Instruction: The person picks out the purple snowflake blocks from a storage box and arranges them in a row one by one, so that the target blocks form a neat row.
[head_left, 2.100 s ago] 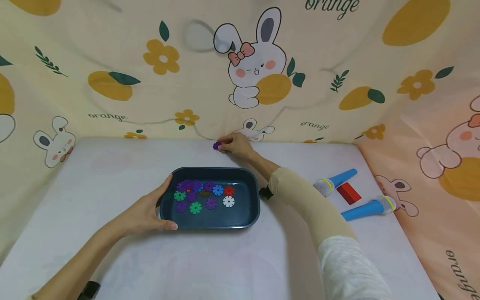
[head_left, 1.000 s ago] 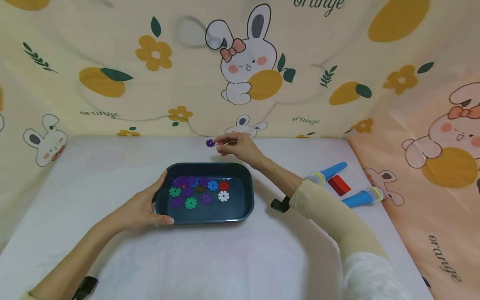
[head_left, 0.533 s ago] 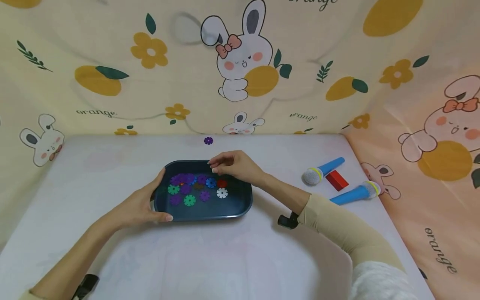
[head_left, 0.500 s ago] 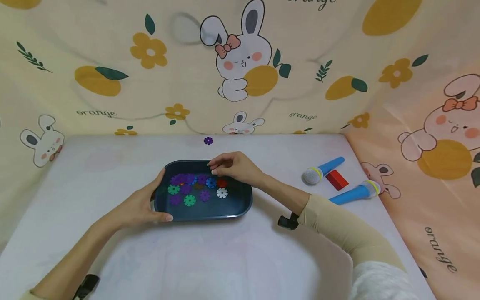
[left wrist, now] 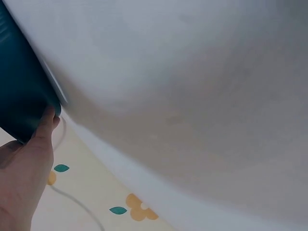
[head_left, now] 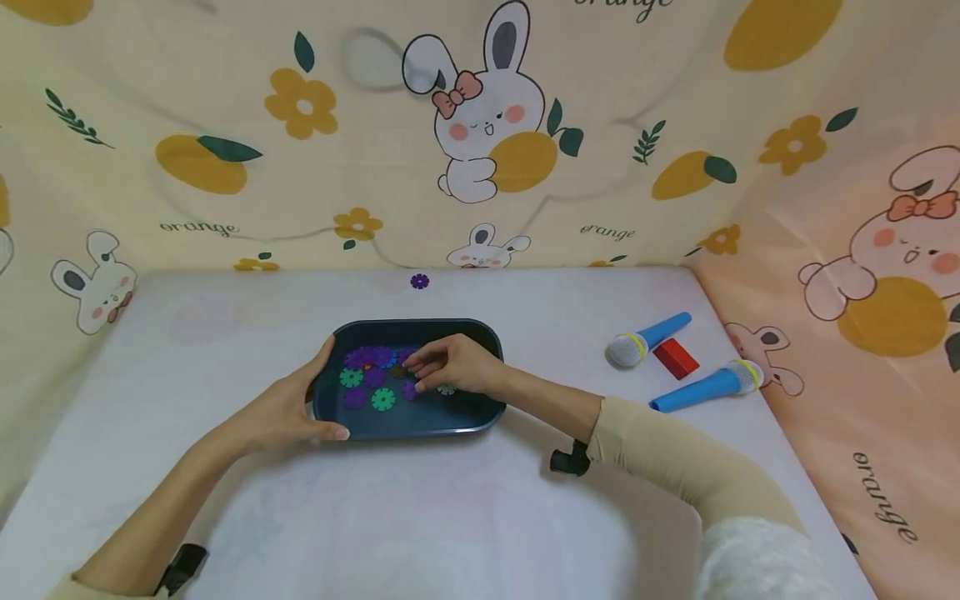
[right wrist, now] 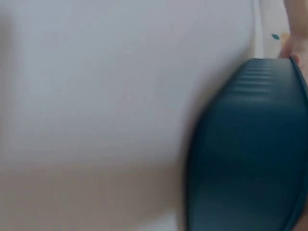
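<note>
A dark blue rectangular tray (head_left: pixel 420 432) stands on the white table, holding several small notched plastic discs: purple, green (head_left: pixel 383 399), blue, brown and others. My left hand (head_left: pixel 288 408) grips the tray's left end, thumb at the near corner and fingers along the far side. In the left wrist view, the fingers press the tray's outer wall (left wrist: pixel 24 72). Over the tray's right half, my right hand (head_left: pixel 461 364) reaches down, fingers and thumb apart just above the discs; it covers some of them. One purple disc (head_left: pixel 419 282) lies alone near the table's back edge.
On the right lie two blue toy microphones (head_left: pixel 708 389) with grey heads, and a red block (head_left: pixel 677 358) between them. A patterned cloth (head_left: pixel 330 167) hangs behind the table and along its sides.
My right hand set the purple disc down at the table's back edge, let it go, then came back and lowered into the tray. My left hand keeps its grip on the tray.
</note>
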`<act>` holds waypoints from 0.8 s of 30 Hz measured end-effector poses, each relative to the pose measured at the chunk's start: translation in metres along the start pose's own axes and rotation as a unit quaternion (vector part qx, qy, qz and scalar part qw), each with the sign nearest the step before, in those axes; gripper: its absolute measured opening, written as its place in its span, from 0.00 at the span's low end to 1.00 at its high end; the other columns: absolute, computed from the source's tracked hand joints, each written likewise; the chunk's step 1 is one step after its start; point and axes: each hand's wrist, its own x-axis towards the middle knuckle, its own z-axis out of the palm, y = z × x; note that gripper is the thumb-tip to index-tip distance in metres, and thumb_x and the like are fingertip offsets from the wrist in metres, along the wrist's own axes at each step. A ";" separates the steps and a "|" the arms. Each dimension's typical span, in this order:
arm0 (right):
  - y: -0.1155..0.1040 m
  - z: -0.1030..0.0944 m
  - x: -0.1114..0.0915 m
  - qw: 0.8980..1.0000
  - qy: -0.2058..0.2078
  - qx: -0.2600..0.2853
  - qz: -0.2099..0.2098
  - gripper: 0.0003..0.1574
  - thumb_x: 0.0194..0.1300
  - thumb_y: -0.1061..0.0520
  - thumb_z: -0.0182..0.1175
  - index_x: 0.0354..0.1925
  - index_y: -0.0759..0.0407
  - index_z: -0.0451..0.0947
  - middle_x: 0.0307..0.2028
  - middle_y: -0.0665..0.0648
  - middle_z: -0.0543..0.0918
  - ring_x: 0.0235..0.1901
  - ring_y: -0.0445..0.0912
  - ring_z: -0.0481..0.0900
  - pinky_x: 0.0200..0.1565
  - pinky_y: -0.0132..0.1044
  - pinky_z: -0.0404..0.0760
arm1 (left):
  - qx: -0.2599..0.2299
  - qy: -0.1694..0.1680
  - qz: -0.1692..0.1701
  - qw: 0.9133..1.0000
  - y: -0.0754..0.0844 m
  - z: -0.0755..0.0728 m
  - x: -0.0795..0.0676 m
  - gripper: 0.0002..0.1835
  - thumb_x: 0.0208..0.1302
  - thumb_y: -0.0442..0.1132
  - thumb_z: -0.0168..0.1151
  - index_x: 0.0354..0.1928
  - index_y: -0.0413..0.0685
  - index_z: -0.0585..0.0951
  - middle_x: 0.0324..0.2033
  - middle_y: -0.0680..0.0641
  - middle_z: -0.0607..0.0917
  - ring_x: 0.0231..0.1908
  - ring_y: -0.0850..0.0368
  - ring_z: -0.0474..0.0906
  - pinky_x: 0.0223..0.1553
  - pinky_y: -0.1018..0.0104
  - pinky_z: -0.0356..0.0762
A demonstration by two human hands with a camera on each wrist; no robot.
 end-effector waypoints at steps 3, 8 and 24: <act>0.001 0.003 0.001 0.998 0.010 -0.054 0.007 0.20 0.56 0.64 0.73 0.49 0.64 0.85 0.46 0.57 0.87 0.40 0.40 0.84 0.44 0.29 0.82 | -0.001 -0.001 0.000 1.000 0.000 0.001 0.003 0.72 0.48 0.55 0.79 0.79 0.50 0.33 0.76 0.32 0.45 0.72 0.28 0.48 0.67 0.33 0.53; 0.004 0.007 0.005 0.991 0.026 -0.131 0.014 0.18 0.56 0.62 0.74 0.47 0.59 0.87 0.45 0.54 0.88 0.40 0.38 0.83 0.40 0.26 0.81 | -0.001 0.000 0.000 1.000 0.000 0.000 0.006 0.72 0.48 0.53 0.80 0.79 0.50 0.33 0.76 0.32 0.45 0.72 0.28 0.47 0.66 0.32 0.53; 0.006 0.021 0.003 0.960 0.034 -0.274 -0.050 0.17 0.53 0.58 0.77 0.44 0.57 0.88 0.40 0.51 0.85 0.39 0.39 0.80 0.40 0.24 0.77 | -0.004 0.002 0.013 1.000 0.000 0.002 0.001 0.71 0.50 0.54 0.79 0.78 0.47 0.32 0.74 0.28 0.47 0.67 0.27 0.60 0.63 0.36 0.63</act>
